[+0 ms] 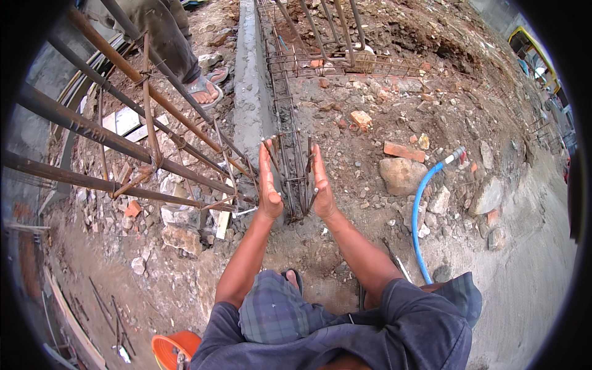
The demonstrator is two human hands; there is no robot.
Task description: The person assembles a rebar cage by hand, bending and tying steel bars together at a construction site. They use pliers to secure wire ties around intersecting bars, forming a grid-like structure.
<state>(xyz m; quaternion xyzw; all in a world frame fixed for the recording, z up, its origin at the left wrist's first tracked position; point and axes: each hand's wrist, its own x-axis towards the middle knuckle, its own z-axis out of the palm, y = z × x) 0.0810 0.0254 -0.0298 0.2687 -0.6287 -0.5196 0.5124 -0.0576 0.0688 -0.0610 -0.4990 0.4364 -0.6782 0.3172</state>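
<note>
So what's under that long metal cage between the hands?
Through gaps in the metal cage, between the left hand and right hand, you can see rough, greyish ground. The bars cover whatever is right beneath them, so I can't tell what's there.

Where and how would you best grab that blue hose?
Probably grip the blue hose just short of its pale end fitting, coming from above: the tube is slim there, its upper side is uncovered, and a large rock lies close on its left.
</note>
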